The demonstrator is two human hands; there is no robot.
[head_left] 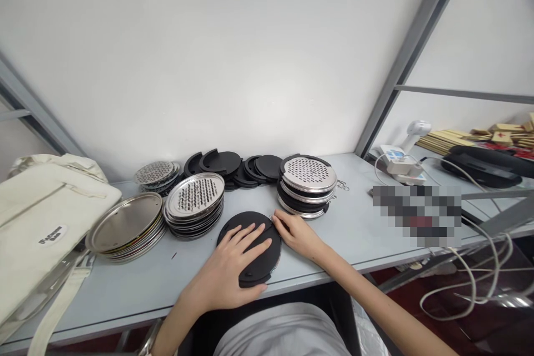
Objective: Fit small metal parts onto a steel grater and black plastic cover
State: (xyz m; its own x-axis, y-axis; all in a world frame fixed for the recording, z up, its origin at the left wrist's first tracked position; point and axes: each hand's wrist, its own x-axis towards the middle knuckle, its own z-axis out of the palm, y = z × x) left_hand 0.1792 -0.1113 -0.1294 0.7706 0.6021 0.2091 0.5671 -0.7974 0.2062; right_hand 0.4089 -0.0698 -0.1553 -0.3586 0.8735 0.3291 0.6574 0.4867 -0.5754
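Note:
A round black disc (267,256) lies flat near the table's front edge. My left hand (229,261) rests on top of it, fingers spread and nothing gripped. At the disc's upper right rim, my right hand (297,233) is closed in a pinch on a small metal wire loop (272,218), partly hidden by the fingertips. Behind that hand stands a stack of round metal graters in black holders (308,173), with wire loops sticking out at its right side. A stack of round grater plates (196,196) is left of the disc.
Plain metal discs (127,222) and a white bag (58,217) are at the left. Perforated plates (154,172) and black holders (225,161) lie along the wall. To the right are a white device (400,161), cables (496,267) and a black case (479,167).

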